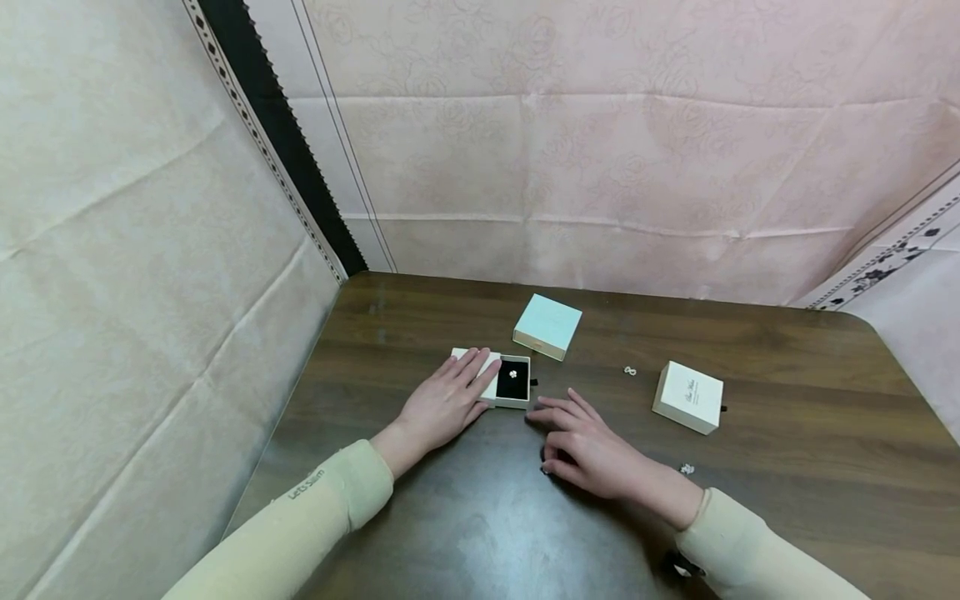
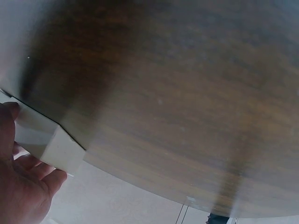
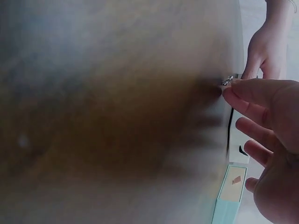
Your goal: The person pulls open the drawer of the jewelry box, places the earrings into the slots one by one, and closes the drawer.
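Note:
My left hand (image 1: 442, 400) lies over the white sleeve (image 1: 490, 392) of a small drawer jewellery box. In the left wrist view, thumb and fingers grip opposite sides of this box (image 2: 65, 149). Its drawer (image 1: 513, 403) is slid out to the right, showing a black lining with a small silvery flower-like piece (image 1: 513, 374) on it. My right hand (image 1: 592, 454) hovers just right of the drawer. Between its thumb and index finger it pinches a small silver jewellery piece (image 3: 227, 80), seen in the right wrist view; the other fingers are spread loosely.
Behind the drawer stands a pale turquoise box (image 1: 550, 323). A closed white box (image 1: 690, 397) with dark lettering sits to the right. A small 8-shaped piece (image 1: 630, 371) lies between them, and a silvery piece (image 1: 686, 469) lies beside my right wrist. Cloth (image 1: 600, 167) hangs behind the wooden table (image 1: 810, 400).

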The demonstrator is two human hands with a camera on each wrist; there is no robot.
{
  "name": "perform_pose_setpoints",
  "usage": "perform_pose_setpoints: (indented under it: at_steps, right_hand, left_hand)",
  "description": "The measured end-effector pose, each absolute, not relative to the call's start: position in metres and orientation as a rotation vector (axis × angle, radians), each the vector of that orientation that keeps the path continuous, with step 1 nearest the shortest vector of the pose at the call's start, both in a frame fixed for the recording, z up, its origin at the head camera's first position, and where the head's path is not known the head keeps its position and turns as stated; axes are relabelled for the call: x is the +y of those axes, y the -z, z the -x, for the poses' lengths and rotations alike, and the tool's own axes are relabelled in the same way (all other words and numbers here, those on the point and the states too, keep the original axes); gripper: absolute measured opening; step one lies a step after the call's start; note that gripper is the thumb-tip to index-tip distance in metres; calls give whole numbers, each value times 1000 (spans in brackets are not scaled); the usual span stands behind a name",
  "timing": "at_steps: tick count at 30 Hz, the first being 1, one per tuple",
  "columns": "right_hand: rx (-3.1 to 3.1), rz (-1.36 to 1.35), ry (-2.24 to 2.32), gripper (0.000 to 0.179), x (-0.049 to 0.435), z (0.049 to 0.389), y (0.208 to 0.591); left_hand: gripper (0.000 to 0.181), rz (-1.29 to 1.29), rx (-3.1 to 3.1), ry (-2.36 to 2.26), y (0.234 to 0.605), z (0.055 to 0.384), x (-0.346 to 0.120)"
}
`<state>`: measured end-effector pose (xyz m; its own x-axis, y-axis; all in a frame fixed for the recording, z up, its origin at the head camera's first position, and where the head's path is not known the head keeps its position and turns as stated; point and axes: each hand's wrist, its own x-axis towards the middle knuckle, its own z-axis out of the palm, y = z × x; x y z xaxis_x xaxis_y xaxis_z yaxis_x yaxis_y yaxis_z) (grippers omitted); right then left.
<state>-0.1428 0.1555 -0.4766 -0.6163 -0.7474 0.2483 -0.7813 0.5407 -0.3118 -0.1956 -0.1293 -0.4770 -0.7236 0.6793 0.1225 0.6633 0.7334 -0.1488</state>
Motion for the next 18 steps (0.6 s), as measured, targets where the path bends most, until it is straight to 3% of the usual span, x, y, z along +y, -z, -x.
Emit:
perform_pose_setpoints:
  at_steps: [18]
  right_hand:
    - [-2666, -1265, -597, 26, 166, 157, 475]
  left_hand:
    - [62, 1070, -2760, -162, 478, 195, -130]
